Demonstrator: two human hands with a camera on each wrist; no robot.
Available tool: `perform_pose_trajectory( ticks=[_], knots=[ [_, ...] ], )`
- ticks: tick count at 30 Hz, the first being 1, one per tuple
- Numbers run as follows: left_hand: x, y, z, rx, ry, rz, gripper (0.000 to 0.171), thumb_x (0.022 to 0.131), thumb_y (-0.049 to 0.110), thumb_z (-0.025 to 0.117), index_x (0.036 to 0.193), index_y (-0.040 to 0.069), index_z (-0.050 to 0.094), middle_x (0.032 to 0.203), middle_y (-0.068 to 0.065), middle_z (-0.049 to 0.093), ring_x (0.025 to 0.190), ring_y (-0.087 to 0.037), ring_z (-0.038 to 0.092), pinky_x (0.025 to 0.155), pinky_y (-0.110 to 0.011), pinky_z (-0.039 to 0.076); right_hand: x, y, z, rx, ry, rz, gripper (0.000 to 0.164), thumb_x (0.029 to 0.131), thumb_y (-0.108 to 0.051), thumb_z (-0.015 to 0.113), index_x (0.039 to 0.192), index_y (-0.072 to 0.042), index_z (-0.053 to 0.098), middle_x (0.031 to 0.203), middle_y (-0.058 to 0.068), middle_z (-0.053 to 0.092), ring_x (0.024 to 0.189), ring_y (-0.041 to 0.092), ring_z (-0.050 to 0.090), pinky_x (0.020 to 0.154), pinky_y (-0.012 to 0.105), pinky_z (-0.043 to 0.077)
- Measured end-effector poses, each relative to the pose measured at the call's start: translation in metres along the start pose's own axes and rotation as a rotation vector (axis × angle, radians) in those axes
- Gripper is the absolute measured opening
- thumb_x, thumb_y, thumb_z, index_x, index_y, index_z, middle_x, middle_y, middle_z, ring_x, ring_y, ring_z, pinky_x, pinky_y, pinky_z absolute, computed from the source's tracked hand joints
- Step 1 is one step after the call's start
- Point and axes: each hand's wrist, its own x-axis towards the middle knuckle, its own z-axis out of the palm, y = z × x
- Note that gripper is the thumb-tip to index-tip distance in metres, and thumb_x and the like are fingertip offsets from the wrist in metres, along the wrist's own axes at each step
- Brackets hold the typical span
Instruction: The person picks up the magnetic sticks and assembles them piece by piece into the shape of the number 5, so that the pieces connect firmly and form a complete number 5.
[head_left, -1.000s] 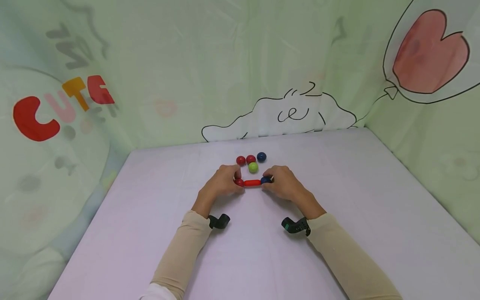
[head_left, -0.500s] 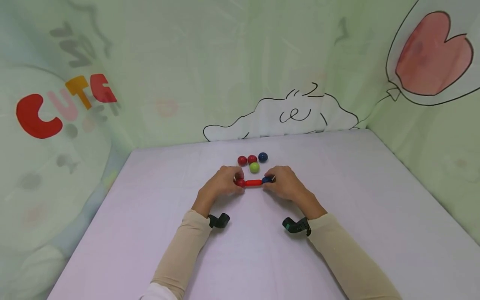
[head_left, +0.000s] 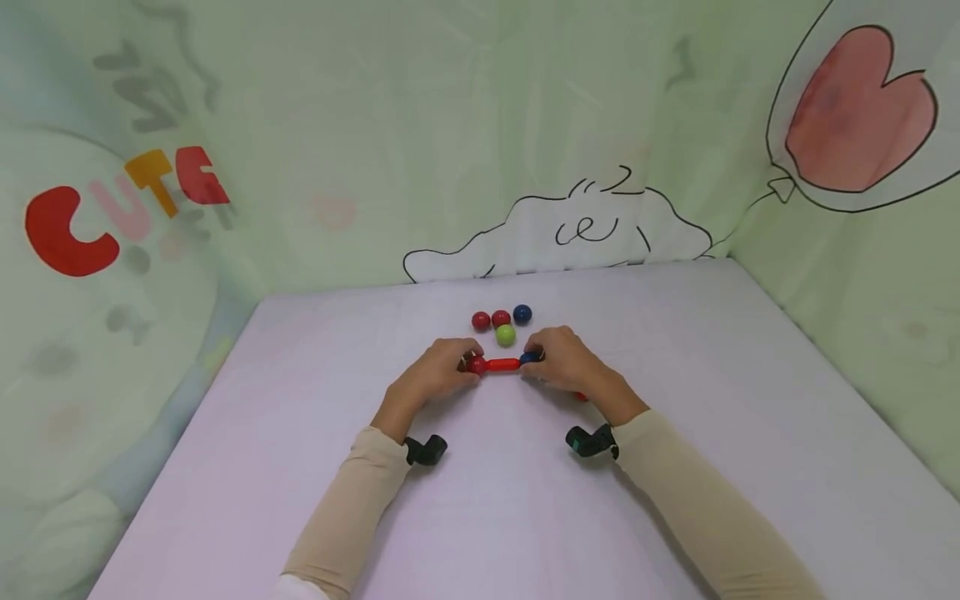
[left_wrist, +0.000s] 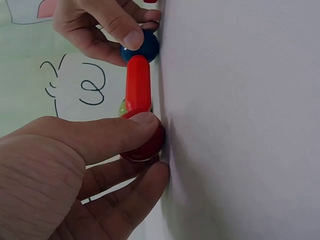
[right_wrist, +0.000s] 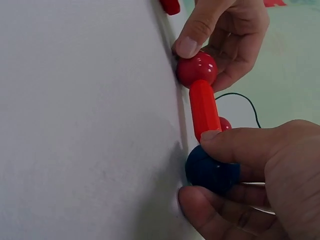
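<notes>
A red rod (head_left: 502, 365) lies between a red ball (head_left: 477, 365) and a blue ball (head_left: 528, 357), one at each end. My left hand (head_left: 437, 367) pinches the red ball, thumb on the near side, as the left wrist view shows. On the other end, my right hand (head_left: 567, 363) holds the blue ball (right_wrist: 212, 170) between thumb and fingers, its thumb tip touching the rod (right_wrist: 204, 110). The three pieces are in line, low over the white tabletop or resting on it; I cannot tell which.
Just beyond the hands sit two red balls (head_left: 481, 321), a dark blue ball (head_left: 522, 314) and a lime green ball (head_left: 506, 335). Another red piece (head_left: 581, 397) peeks out beneath my right wrist. A printed cloth (head_left: 330, 167) hangs behind the white table (head_left: 495, 517).
My left hand has drawn slightly left and down, my right hand slightly up. A red piece now shows beneath the right wrist. Both hands still hold their balls.
</notes>
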Motion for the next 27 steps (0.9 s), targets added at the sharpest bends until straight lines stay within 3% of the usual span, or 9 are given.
perform_pose_trajectory(
  ticks=[4, 9, 17, 22, 27],
  knots=[
    [-0.005, 0.000, -0.002, 0.023, -0.005, 0.022, 0.042, 0.096, 0.012, 0.069, 0.137, 0.010, 0.061, 0.112, -0.004, 0.065, 0.101, -0.020, 0.058, 0.090, -0.035, 0.052, 0.000, -0.001, -0.002, -0.004, -0.022, 0.013, 0.032, 0.090, -0.024, 0.079, 0.114, -0.005, 0.070, 0.102, 0.008, 0.068, 0.095, 0.024, 0.058, 0.089, 0.038, 0.055],
    [-0.011, -0.005, -0.004, 0.070, 0.002, 0.003, 0.042, 0.099, 0.013, 0.063, 0.140, 0.013, 0.057, 0.122, -0.006, 0.065, 0.111, -0.021, 0.059, 0.101, -0.039, 0.050, 0.001, 0.000, -0.003, 0.012, -0.037, -0.001, 0.031, 0.090, -0.023, 0.079, 0.113, -0.006, 0.069, 0.101, 0.007, 0.067, 0.093, 0.024, 0.058, 0.086, 0.037, 0.055],
    [-0.025, -0.014, -0.009, 0.124, -0.001, -0.020, 0.043, 0.098, 0.015, 0.064, 0.140, 0.014, 0.057, 0.125, -0.007, 0.065, 0.120, -0.024, 0.058, 0.108, -0.043, 0.045, 0.000, 0.002, -0.002, 0.014, -0.042, -0.004, 0.031, 0.090, -0.023, 0.079, 0.115, -0.007, 0.069, 0.103, 0.007, 0.067, 0.095, 0.024, 0.058, 0.089, 0.038, 0.054],
    [-0.037, -0.022, -0.014, 0.161, -0.009, -0.037, 0.048, 0.094, 0.019, 0.071, 0.140, 0.015, 0.058, 0.124, -0.006, 0.064, 0.116, -0.023, 0.056, 0.105, -0.042, 0.046, -0.001, 0.003, -0.001, 0.015, -0.053, -0.006, 0.033, 0.090, -0.024, 0.079, 0.116, -0.006, 0.069, 0.104, 0.007, 0.067, 0.096, 0.024, 0.058, 0.091, 0.038, 0.054],
    [-0.050, -0.029, -0.022, 0.178, -0.030, -0.023, 0.056, 0.087, 0.018, 0.078, 0.139, 0.014, 0.059, 0.122, -0.005, 0.062, 0.109, -0.021, 0.050, 0.095, -0.037, 0.047, 0.000, 0.003, -0.002, 0.014, -0.046, -0.019, 0.032, 0.090, -0.023, 0.079, 0.116, -0.006, 0.069, 0.105, 0.007, 0.067, 0.096, 0.024, 0.058, 0.090, 0.039, 0.054]
  ],
)
